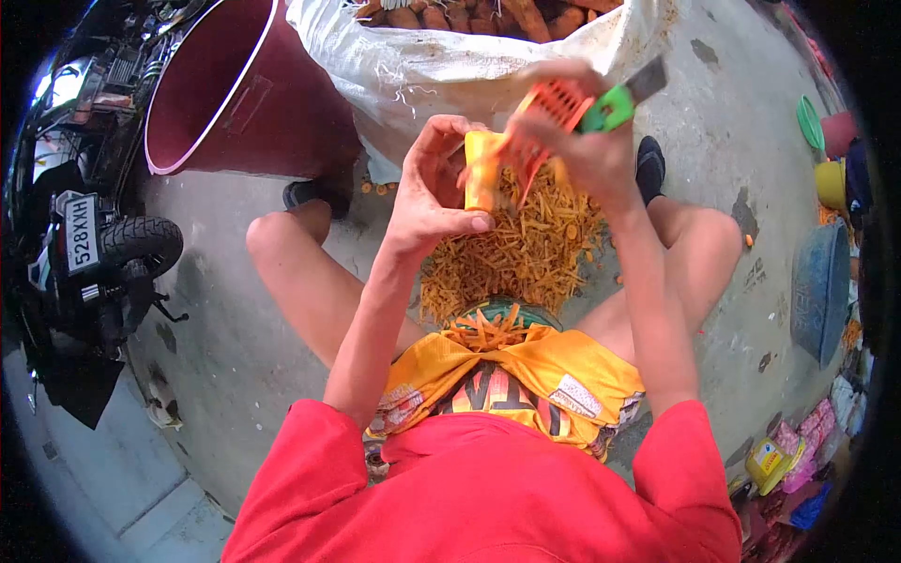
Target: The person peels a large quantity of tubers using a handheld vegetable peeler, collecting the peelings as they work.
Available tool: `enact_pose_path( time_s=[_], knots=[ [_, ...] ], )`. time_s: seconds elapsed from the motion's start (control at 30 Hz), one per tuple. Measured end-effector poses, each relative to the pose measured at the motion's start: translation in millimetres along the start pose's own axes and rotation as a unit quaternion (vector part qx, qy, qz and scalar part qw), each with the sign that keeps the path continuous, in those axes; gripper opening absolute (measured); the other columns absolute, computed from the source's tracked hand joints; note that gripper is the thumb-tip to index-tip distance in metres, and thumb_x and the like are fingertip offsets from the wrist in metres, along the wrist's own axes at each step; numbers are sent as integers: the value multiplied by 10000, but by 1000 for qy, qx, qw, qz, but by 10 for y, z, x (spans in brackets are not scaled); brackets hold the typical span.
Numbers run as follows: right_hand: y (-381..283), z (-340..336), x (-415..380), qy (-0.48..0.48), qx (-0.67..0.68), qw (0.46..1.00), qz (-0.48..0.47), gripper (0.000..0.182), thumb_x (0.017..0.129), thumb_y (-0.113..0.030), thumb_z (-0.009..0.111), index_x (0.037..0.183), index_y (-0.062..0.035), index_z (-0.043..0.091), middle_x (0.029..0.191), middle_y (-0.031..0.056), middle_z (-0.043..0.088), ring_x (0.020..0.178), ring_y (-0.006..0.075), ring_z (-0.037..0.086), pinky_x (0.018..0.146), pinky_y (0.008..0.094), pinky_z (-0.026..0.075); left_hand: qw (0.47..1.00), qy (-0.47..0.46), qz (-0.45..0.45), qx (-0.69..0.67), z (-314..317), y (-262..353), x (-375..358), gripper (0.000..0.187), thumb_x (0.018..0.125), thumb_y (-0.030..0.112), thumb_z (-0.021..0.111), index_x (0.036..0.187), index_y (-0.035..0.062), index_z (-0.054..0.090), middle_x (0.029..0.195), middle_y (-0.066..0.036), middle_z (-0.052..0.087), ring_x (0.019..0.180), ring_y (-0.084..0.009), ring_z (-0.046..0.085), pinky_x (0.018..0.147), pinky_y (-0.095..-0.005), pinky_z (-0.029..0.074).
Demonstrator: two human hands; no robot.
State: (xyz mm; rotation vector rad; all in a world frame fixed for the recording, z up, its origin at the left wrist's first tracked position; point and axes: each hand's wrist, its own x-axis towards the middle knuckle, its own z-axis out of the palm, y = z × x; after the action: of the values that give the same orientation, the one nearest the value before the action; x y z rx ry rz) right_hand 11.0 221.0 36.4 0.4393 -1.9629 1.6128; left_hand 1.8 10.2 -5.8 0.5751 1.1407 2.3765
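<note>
My left hand [420,192] is closed around a smooth, bright orange carrot [481,171], held upright above the floor, its thumb near the lower end. Smeared by motion, my right hand [601,159] grips an orange slotted plastic tool [565,101], whose exact kind I cannot make out, close to the carrot's right side. A knife [612,109] with a green handle is in the same hand, its blade pointing up and right. Below both hands lies a heap of carrot peelings [511,249]. More orange strips [486,330] rest by my lap, at a green rim.
A white sack [413,70] of unpeeled carrots [460,17] stands ahead, beside a large dark red tub [282,113]. On the left is a parked motorcycle [122,249]. A blue-grey basin [821,291] and a yellow container [770,464] are on the right.
</note>
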Motion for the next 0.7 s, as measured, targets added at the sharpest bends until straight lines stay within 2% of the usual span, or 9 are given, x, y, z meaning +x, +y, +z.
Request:
enact_pose_path(
  time_s=[0.07,0.1,0.17,0.33,0.47,0.53,0.6,0.63,0.7],
  knots=[
    [7,25,4,-32,17,999,-18,214,934,-124,785,1092,-33,673,945,6,718,845,68,662,739,227,540,999,-36,0,35,-57,3,-7,922,532,128,1017,1296,88,501,1299,-41,583,1252,-172,550,1102,-340,418],
    [112,-66,46,-3,14,1000,19,236,920,-132,801,1093,-35,673,948,5,717,851,69,663,743,227,539,999,-50,-8,4,-53,9,-20,938,526,120,1019,1306,89,499,1300,-39,584,1259,-174,549,1108,-340,418],
    [286,-223,114,45,14,997,54,289,885,-156,841,1091,-42,674,951,9,716,847,75,669,743,231,540,999,-36,-12,-5,-42,9,-48,945,529,117,1018,1316,89,495,1307,-37,578,1262,-175,548,1108,-340,419],
    [-72,-8,20,0,99,993,63,292,859,-116,855,1081,-44,680,892,16,737,852,79,701,734,248,573,999,-1,-13,-47,-5,-69,-12,973,540,136,1018,1352,99,484,1344,-37,544,1298,-187,524,1109,-337,413],
    [314,-169,70,71,59,994,52,275,868,-105,845,1075,-38,677,901,26,742,870,96,712,762,248,573,999,-25,-5,-33,-11,-54,-57,975,550,135,1015,1365,104,480,1338,-51,559,1303,-193,522,1108,-328,403],
    [179,-154,135,86,81,993,24,263,875,-88,835,1080,-38,679,914,28,738,874,92,710,762,244,570,999,7,11,-42,83,-37,-14,992,539,142,1021,1366,95,476,1338,-55,564,1291,-195,533,1102,-331,410],
    [30,-51,52,47,129,988,65,258,876,-87,833,1079,-41,679,941,27,735,856,85,704,760,239,565,999,47,13,9,96,-32,-2,1071,522,307,1046,1384,75,454,1350,-70,568,1281,-207,585,1109,-335,473],
    [56,-24,32,37,83,994,56,255,880,-90,830,1079,-38,678,938,22,731,846,78,697,757,240,562,999,48,16,10,77,-22,11,1071,522,307,1046,1384,75,454,1350,-70,568,1281,-207,585,1109,-335,473],
    [320,-71,24,76,16,996,45,239,890,-109,825,1061,-28,680,893,-4,720,820,64,674,738,241,555,999,52,-7,15,19,1,-36,1010,628,376,995,1414,52,450,1313,-76,600,1244,-198,618,1083,-318,502]
  ],
)
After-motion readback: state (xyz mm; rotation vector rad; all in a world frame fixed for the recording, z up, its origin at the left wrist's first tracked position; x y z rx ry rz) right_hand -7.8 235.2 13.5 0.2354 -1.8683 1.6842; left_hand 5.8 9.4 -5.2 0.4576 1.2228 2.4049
